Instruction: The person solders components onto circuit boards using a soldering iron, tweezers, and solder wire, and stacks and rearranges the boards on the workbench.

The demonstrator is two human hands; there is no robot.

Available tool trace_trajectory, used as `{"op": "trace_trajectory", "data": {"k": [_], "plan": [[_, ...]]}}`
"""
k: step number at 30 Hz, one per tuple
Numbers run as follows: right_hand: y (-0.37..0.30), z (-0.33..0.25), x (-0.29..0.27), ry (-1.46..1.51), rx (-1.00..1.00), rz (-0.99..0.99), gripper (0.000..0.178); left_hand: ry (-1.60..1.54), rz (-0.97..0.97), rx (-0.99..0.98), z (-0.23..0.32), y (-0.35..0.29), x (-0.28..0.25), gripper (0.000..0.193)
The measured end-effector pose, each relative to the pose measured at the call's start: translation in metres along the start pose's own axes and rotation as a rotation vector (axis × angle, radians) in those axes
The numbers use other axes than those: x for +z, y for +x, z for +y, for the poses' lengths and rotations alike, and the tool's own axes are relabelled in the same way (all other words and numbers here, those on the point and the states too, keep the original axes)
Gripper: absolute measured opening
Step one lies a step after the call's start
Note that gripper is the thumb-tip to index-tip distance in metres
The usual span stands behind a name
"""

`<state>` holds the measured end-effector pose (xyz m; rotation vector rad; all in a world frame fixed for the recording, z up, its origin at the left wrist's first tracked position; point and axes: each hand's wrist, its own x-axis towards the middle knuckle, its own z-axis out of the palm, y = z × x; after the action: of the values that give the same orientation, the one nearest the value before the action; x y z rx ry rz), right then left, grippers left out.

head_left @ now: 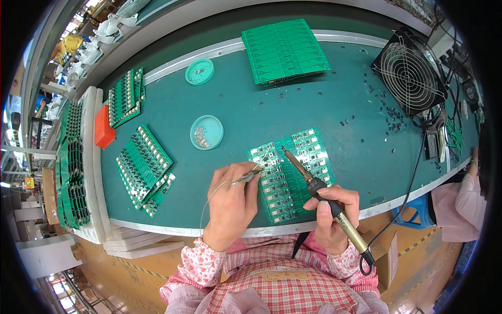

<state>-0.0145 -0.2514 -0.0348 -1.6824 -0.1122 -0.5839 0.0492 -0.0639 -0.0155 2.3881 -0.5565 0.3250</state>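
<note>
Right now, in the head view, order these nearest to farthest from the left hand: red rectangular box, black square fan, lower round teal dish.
1. Lower round teal dish, just beyond the left hand.
2. Red rectangular box, off to its left.
3. Black square fan, far right.

Green workbench (251, 118), yellow-brown floor (117, 277)

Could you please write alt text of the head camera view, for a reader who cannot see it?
A person's right grip holds a soldering iron over a green circuit board panel, while the left grip holds a thin wire. Around them on the green table are more boards, two round turquoise dishes and a black fan.
</note>
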Motion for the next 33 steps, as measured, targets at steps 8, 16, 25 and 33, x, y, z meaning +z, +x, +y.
{"op": "trace_trajectory", "data": {"k": [8, 16, 25, 33], "plan": [[0.002, -0.003, 0.0, 0.05, 0.042, 0.007, 0.019, 0.003, -0.015, -0.035, 0.002, 0.001, -0.001, 0.013], [0.007, -0.004, 0.001, 0.122, 0.06, -0.005, 0.018, -0.002, -0.001, -0.045, 0.002, -0.001, 0.001, 0.016], [0.009, -0.002, 0.002, 0.094, 0.05, -0.039, 0.018, 0.005, -0.009, -0.053, 0.001, -0.001, 0.001, 0.017], [0.011, -0.001, 0.004, 0.107, 0.029, -0.042, 0.018, 0.007, -0.009, -0.046, 0.001, -0.001, 0.0, 0.017]]}}
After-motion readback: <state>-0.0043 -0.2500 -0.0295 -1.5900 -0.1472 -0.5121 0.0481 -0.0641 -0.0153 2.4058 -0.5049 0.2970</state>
